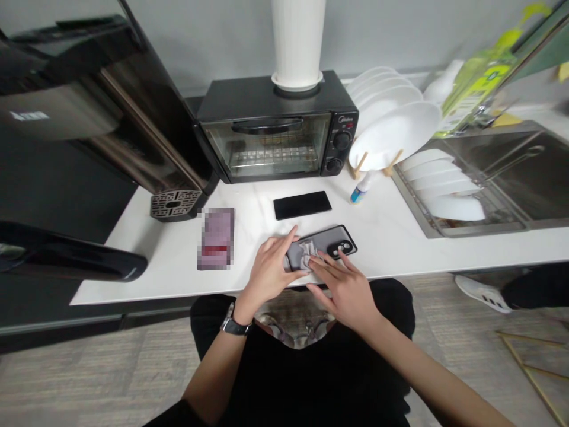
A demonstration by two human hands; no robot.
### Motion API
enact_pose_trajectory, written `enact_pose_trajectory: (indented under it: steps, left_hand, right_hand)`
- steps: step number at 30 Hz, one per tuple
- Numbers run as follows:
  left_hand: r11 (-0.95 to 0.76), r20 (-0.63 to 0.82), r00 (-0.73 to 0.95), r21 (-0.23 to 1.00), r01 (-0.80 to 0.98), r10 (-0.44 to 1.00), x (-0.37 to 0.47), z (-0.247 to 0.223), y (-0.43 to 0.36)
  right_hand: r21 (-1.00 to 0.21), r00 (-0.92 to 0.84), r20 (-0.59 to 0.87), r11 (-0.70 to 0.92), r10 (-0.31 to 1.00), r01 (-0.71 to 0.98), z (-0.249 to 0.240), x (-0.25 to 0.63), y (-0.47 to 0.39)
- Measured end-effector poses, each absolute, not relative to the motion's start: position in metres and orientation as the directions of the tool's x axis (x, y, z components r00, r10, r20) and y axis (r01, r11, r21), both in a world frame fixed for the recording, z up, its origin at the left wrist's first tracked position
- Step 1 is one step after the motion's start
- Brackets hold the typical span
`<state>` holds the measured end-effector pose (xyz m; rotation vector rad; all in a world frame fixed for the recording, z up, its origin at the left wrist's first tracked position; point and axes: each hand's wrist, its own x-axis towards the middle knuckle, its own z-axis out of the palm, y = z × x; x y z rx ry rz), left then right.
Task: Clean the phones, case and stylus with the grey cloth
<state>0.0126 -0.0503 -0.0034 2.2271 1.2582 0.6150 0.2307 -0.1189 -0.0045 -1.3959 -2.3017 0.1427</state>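
Observation:
A phone case (324,238) with a dark rim and a camera cutout lies on the white counter near its front edge. My left hand (270,268) holds the left end of the case between thumb and fingers. On the case lies a crumpled grey cloth (307,254), and the fingertips of my right hand (347,287) press on it, fingers stretched out. Behind the case rests a black phone (302,205), flat on the counter. A small spray bottle (359,191) with a blue label stands to the right of that phone.
A purple pixelated packet (216,239) lies at left, beside a drink machine (175,204). At the back stands a toaster oven (275,142) with a white cylinder (299,41) on top. Racked plates (391,133) and a sink (511,172) are at right. A person's shoe (482,292) shows on the floor.

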Motion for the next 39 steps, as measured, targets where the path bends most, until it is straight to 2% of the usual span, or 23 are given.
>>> enact_pose_trajectory:
  steps: [4,6,11,15,19,23,30,36,39]
  left_hand:
    - [-0.442,0.137,0.466,0.622,0.647,0.874,0.015,-0.001,-0.050]
    - [-0.452,0.141,0.476,0.620,0.641,0.868,0.015,0.000,-0.048]
    - [-0.466,0.158,0.486,0.630,0.621,0.860,0.016,-0.001,-0.045]
    - [-0.470,0.152,0.492,0.622,0.626,0.857,0.013,-0.006,-0.044]
    - [-0.455,0.137,0.487,0.630,0.630,0.863,0.011,-0.007,-0.046]
    - [-0.467,0.164,0.481,0.631,0.620,0.861,0.012,-0.003,-0.051]
    - [-0.446,0.147,0.472,0.643,0.622,0.870,0.014,-0.001,-0.050]
    - [-0.430,0.136,0.464,0.659,0.617,0.875,0.016,0.000,-0.045]
    - [-0.427,0.144,0.455,0.665,0.613,0.879,0.014,-0.002,-0.045]
  right_hand:
    - [-0.152,-0.257,0.367,0.331,0.894,0.931,-0.008,0.267,-0.110]
    - [-0.117,-0.208,0.389,0.272,0.898,0.955,-0.012,0.272,-0.102]
    - [-0.200,-0.165,0.426,0.270,0.890,0.942,-0.020,0.229,-0.087]
    - [-0.299,-0.278,0.407,0.414,0.870,0.860,-0.018,0.177,-0.092]
    - [-0.364,-0.371,0.358,0.494,0.857,0.790,-0.009,0.173,-0.108]
    - [-0.339,-0.392,0.324,0.492,0.861,0.802,-0.002,0.216,-0.119]
    - [-0.174,-0.233,0.365,0.312,0.901,0.934,-0.013,0.270,-0.110]
    - [-0.241,-0.115,0.422,0.233,0.899,0.942,-0.025,0.222,-0.090]
    - [-0.301,-0.187,0.406,0.324,0.895,0.897,-0.021,0.186,-0.087]
